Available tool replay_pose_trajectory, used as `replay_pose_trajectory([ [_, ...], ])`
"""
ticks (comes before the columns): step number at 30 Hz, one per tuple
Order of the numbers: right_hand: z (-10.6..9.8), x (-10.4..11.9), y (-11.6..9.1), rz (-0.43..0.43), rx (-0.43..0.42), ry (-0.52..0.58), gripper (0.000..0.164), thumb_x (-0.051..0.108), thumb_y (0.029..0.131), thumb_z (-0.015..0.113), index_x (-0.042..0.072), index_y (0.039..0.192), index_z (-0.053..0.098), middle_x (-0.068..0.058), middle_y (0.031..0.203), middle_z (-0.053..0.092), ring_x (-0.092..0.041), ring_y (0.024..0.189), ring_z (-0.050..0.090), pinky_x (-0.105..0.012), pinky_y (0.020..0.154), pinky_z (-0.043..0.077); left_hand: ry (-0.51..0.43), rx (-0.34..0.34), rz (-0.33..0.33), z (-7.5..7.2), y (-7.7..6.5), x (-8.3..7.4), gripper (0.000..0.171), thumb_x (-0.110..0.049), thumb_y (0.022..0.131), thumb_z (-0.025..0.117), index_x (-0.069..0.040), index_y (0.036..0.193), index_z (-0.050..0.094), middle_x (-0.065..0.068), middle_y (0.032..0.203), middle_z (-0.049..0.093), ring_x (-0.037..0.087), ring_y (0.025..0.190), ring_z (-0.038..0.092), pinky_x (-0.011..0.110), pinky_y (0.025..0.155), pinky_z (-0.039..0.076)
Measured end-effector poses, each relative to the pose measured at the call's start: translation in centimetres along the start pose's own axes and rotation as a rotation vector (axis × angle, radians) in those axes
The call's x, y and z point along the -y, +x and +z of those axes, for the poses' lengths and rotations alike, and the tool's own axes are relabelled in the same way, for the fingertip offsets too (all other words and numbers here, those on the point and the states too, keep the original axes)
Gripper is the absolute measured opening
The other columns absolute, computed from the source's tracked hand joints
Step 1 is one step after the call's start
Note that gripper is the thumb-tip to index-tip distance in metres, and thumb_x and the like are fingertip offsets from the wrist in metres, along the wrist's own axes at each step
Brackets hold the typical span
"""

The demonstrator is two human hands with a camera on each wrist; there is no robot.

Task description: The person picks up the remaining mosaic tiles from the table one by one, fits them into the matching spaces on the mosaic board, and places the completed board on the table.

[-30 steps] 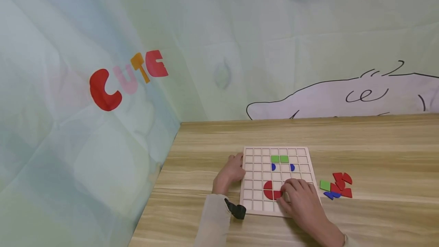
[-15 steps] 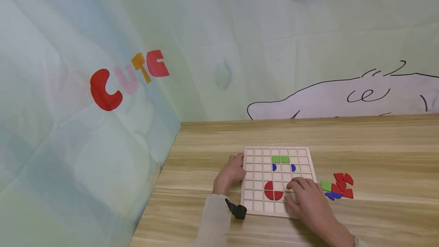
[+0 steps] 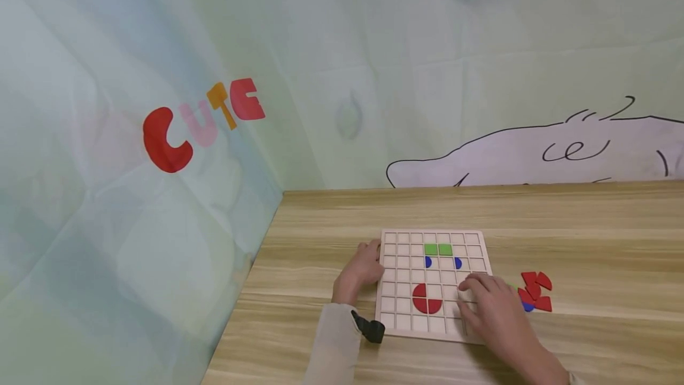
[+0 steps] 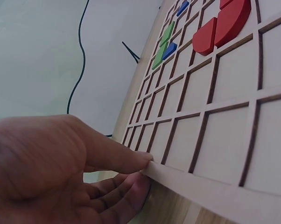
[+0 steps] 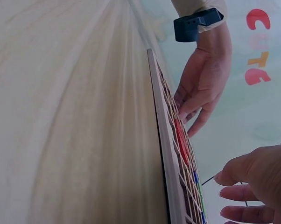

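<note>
A pale wooden grid board (image 3: 403, 290) lies on the table. My left hand (image 3: 363, 267) holds its left edge, the thumb on the rim and the fingers curled against the side in the left wrist view. Three red quarter-circle pieces (image 3: 420, 306) sit in its lower cells, forming most of a disc. Higher up are two green squares (image 3: 438, 249) and two blue half-circles, one left (image 3: 428, 262) and one right (image 3: 458, 263). Over the board's right part hovers my right hand (image 3: 497, 314), fingers loosely bent, thumb apart from them, nothing between.
Loose red pieces (image 3: 533, 291) lie in a small heap right of the board, with a blue piece (image 3: 528, 308) at its front. The right hand partly hides the heap. Behind the wooden table (image 3: 331, 212) hangs a printed cloth (image 3: 320, 135).
My right hand has drawn away to the right from the lower-right red quarter circle, uncovering it, and now covers part of the loose heap. The left hand stays at the board's edge.
</note>
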State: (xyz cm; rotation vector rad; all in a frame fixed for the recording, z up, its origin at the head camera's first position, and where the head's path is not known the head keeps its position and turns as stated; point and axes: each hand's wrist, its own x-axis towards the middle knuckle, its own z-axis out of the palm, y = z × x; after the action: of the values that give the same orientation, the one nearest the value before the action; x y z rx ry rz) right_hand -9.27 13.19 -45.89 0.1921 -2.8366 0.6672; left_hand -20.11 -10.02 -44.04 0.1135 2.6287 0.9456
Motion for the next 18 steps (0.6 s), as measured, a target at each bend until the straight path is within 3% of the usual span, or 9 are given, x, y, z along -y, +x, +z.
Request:
replay_pose_trajectory([
  [18,-1.6,-1.7,0.0,0.038,-0.047,0.042,0.026,0.017,0.077,0.076,0.006,0.100,0.068,-0.018,0.115,0.060,-0.039,0.109,0.050,-0.057,0.089,0.038,-0.006,-0.012,-0.003,0.2,0.1,0.1,0.067,0.006,0.083,0.052,-0.010,0.146,0.037,0.016,0.132,0.042,0.027,0.109,0.045,0.043,0.096,0.039],
])
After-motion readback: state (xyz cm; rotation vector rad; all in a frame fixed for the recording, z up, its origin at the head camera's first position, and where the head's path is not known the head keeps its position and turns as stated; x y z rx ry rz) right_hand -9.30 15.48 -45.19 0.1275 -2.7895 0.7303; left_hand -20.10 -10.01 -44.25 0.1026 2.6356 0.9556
